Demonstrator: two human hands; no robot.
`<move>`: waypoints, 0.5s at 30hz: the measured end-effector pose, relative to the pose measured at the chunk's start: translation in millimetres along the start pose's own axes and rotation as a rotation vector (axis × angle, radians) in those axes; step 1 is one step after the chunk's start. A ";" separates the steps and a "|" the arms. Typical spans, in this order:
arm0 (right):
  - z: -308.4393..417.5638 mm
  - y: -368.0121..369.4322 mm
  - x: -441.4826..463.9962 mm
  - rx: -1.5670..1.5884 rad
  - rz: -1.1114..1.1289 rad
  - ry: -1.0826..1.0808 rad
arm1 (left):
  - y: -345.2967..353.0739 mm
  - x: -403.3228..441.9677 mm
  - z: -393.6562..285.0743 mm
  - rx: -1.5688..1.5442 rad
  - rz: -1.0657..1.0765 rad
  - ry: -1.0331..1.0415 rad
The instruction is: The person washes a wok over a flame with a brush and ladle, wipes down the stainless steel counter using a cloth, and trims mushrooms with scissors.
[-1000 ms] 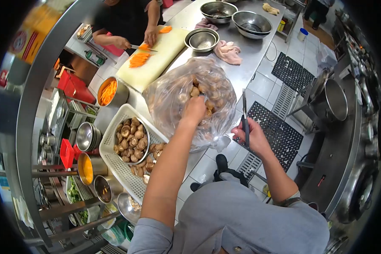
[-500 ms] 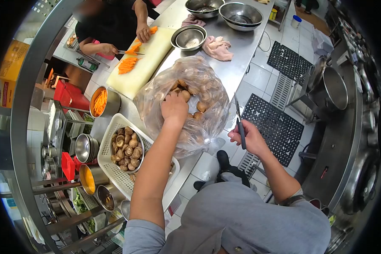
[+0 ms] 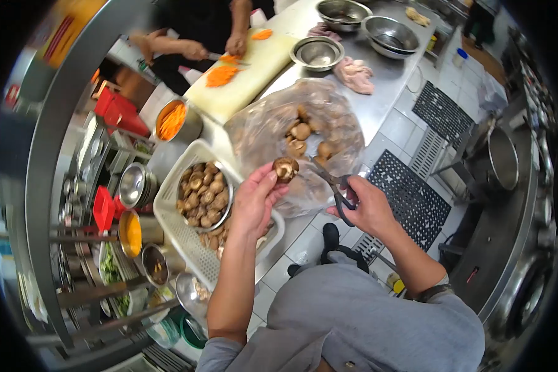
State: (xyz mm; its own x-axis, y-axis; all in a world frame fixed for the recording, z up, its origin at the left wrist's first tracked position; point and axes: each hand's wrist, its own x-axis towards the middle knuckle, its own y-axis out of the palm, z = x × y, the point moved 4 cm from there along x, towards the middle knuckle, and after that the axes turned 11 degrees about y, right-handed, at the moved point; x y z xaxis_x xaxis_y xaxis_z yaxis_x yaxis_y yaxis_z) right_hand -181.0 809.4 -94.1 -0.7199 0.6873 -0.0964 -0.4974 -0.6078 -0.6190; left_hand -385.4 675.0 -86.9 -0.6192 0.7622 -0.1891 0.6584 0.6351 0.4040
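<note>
Between the fingers of my left hand is a brown mushroom, its pale underside partly showing. My right hand grips black-handled scissors, their blades pointing toward the mushroom. Both hands are over the near side of a clear plastic bag that holds more brown mushrooms. Left of my left forearm, a metal bowl of mushrooms sits inside a white perforated basket. Cut mushroom pieces lie in the basket beside the bowl.
Across the table a person's hands cut carrot with a knife on a white cutting board. A pot of carrot strips stands near the basket. Metal bowls and a pink cloth lie farther back.
My left hand has come out of the bag with a mushroom. My right hand has turned the scissors toward it. The camera view has shifted, moving the table scene rightward.
</note>
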 end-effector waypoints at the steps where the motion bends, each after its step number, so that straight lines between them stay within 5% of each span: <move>1: 14.7 3.8 -2.9 -0.063 0.004 -0.074 | -11.6 -20.9 -6.5 -0.005 -0.040 0.026; 15: 182.0 172.5 -103.0 -0.490 0.429 -0.677 | -180.0 -286.9 -23.9 0.044 -0.641 0.243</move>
State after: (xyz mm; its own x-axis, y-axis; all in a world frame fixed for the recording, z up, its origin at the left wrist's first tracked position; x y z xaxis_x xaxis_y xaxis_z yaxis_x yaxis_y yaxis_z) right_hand -280.7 561.3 -49.1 -0.9995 -0.0285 -0.0138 0.0244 -0.4148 -0.9096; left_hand -336.5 339.0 -84.0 -0.9674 0.1876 -0.1701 0.1436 0.9597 0.2417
